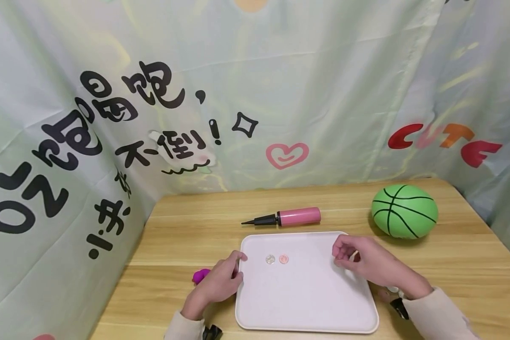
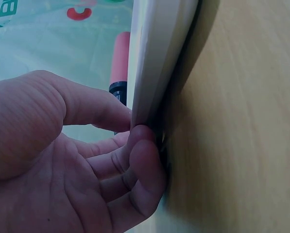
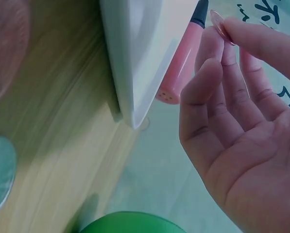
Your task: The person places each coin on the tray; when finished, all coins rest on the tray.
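Observation:
A white tray [image 1: 306, 302] lies on the wooden table. My left hand [image 1: 224, 278] grips its left edge, with the thumb at the rim and curled fingertips against the underside in the left wrist view. Over the tray's right side, my right hand [image 1: 361, 257] pinches a small, thin, pinkish translucent disc [image 3: 221, 26] between thumb and finger. Two similar discs rest side by side on the tray, a clear silvery disc [image 1: 270, 259] and a pink disc [image 1: 284, 259]. Beneath my right wrist, a clear disc [image 1: 393, 289] and a pinkish piece [image 3: 6, 48] lie on the table, partly hidden.
Behind the tray lies a pink hand pump [image 1: 299, 216] with a black nozzle. A green ball [image 1: 404, 211] with black lines sits at the back right. Some purple object [image 1: 201, 276] shows partly behind my left hand. Printed cloth [image 1: 344, 94] hangs around the table [image 1: 187, 226].

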A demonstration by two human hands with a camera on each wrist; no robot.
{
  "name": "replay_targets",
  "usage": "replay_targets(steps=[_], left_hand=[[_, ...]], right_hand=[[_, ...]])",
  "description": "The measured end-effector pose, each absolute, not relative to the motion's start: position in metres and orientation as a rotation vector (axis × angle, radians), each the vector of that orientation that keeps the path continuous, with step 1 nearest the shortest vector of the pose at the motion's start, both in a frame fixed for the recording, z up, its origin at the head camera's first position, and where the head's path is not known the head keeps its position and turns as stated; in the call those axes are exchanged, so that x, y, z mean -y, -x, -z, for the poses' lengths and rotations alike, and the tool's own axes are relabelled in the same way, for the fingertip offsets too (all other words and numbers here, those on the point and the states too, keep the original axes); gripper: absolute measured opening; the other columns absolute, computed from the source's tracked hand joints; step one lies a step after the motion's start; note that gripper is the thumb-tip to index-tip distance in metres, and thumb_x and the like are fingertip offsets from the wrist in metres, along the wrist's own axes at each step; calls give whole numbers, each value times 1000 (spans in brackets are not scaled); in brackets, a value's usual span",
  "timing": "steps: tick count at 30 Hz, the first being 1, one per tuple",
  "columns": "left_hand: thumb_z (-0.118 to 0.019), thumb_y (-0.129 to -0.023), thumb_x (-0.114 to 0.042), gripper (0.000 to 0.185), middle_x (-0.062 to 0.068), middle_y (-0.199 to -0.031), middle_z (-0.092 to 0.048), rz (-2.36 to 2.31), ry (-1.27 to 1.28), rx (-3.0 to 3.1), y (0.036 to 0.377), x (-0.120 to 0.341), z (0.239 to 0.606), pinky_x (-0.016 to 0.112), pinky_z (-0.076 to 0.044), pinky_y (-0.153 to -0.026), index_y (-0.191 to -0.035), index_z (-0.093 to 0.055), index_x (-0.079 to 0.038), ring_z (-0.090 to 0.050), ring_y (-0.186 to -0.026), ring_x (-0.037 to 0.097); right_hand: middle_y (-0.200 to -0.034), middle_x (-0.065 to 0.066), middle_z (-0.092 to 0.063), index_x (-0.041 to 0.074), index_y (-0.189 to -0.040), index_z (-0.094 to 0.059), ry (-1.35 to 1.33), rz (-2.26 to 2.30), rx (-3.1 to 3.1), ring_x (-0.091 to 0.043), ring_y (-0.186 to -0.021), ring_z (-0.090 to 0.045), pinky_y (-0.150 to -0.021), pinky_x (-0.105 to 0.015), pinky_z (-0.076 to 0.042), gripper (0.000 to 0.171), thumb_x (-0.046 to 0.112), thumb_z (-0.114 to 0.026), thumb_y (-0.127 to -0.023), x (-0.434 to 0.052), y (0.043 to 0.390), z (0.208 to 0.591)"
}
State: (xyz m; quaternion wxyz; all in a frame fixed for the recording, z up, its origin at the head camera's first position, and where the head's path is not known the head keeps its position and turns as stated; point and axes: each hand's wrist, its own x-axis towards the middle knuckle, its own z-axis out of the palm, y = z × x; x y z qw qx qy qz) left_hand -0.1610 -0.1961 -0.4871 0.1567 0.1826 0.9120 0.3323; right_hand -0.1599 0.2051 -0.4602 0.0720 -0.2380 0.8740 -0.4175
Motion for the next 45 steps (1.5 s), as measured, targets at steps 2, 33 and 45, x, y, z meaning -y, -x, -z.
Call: replay_targets(steps=[2, 33, 45], left_hand=[[-56, -99, -6, 36, -4, -72, -50, -950, -524, -2610, 161, 196, 487, 21, -40, -59, -135, -50, -3, -45, -60, 5], [-56, -100, -8, 36, -2, -75, -50, -957, -490, -2590, 160, 196, 486, 21, -39, -58, -136, -50, -5, -45, -61, 7], [-56, -100, -8, 36, -2, -74, -50, -955, -506, -2591, 161, 197, 487, 21, -39, -59, -136, -50, -5, -44, -61, 7]], right_hand=[[-84, 9, -66, 20, -94, -64, 723, 1256, -2626, -1, -80, -61, -69, -23, -54, 12, 18, -76, -92, -203, 161, 461], [-87, 5, -66, 12, -97, -66, 830, 1229, -2589, -5, -81, -61, -74, -24, -53, 13, 4, -74, -90, -152, 189, 466], [-89, 2, -66, 9, -99, -67, 854, 1250, -2522, -8, -83, -60, -77, -23, -52, 11, 3, -72, -92, -133, 200, 473]])
